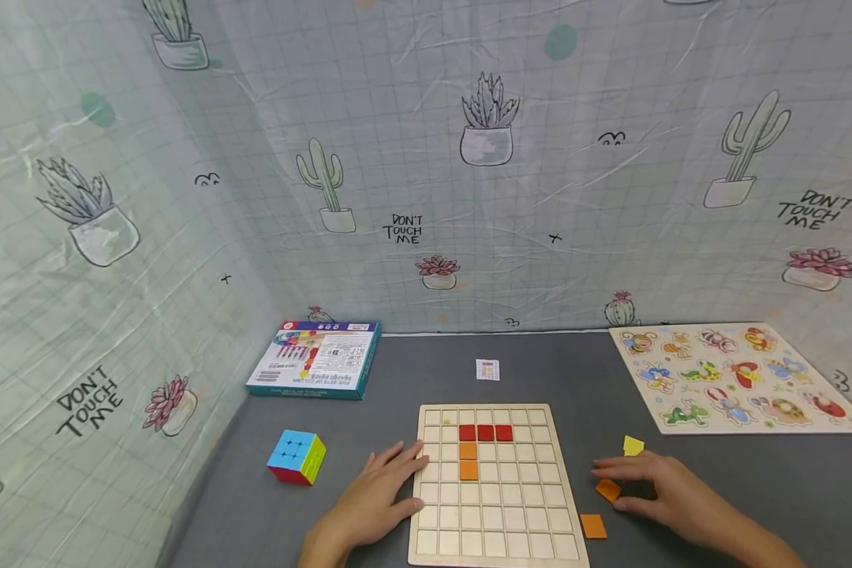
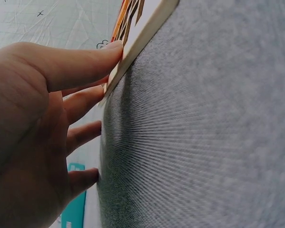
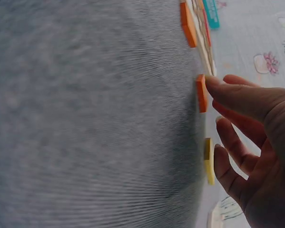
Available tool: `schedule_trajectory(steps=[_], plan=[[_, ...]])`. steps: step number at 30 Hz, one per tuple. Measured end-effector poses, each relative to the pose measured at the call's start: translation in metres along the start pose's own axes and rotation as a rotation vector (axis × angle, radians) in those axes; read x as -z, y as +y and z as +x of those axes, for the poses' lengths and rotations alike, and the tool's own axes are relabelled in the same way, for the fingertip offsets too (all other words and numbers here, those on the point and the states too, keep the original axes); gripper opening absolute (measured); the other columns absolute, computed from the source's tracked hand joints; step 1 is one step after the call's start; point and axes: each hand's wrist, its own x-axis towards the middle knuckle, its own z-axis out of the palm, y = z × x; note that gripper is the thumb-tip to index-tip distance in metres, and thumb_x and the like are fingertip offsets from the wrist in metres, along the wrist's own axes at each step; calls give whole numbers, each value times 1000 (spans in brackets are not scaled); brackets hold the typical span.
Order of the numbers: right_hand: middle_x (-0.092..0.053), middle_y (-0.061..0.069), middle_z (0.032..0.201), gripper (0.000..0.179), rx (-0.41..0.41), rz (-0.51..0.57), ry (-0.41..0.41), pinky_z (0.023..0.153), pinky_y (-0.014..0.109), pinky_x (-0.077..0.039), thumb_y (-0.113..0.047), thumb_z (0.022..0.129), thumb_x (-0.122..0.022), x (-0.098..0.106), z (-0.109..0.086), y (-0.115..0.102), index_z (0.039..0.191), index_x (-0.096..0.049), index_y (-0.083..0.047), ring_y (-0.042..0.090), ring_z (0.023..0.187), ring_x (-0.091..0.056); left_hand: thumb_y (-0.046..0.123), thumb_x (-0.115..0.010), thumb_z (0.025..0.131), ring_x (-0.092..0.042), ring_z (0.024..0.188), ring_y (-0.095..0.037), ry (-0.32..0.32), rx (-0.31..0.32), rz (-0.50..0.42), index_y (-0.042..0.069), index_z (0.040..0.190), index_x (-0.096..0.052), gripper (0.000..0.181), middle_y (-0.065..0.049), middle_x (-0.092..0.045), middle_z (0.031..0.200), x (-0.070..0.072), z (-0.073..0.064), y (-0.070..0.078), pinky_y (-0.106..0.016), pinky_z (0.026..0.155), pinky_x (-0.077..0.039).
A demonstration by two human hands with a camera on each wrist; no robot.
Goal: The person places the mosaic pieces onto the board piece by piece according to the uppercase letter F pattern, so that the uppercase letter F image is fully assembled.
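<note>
A wooden grid board (image 1: 514, 518) lies in the middle of the head view, with red tiles (image 1: 486, 433) in a row and two orange tiles (image 1: 468, 461) below the row's left end. My left hand (image 1: 372, 501) rests its spread fingers and thumb against the board's left edge. To the right of the board, my right hand (image 1: 670, 497) has thumb and index finger at opposite edges of an orange tile (image 1: 608, 491), pinching it low at the table. The right wrist view shows the thumb tip at that orange tile (image 3: 201, 93). The other fingers curve above the table.
Another orange tile (image 1: 593, 526) lies by the board's lower right edge, and a yellow tile (image 1: 633, 446) just beyond my right fingers. A puzzle cube (image 1: 297, 457) and a flat box (image 1: 315, 359) stand left. A small printed card (image 1: 487, 369) and an insect picture board (image 1: 741, 375) lie farther back.
</note>
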Motion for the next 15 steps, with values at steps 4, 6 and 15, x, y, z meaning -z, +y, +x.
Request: schedule_trajectory(steps=[4,6,15], plan=[[-74,3,129,39,-16,-45,21,80,21,-56,-40,88,-75,-3,-3,4,124,-74,-26,-10,112,-59,34,-68,96,-29,155,-40,-5,10,4,21,150,-53,57,2,-37,167,0,1,0,-75,121,-17],[-74,3,129,37,-35,-47,17,79,21,-56,-41,88,-75,-4,-3,6,122,-76,-26,-9,110,-59,34,-68,96,-29,155,-40,-6,12,4,21,150,-53,57,2,-37,167,1,1,1,-75,121,-17],[-78,0,118,28,-38,-21,67,74,20,-56,-36,86,-78,-10,-3,7,112,-80,-26,-10,98,-60,34,-69,95,-30,155,-39,-11,15,13,22,149,-54,58,3,-39,166,0,3,0,-75,121,-19]])
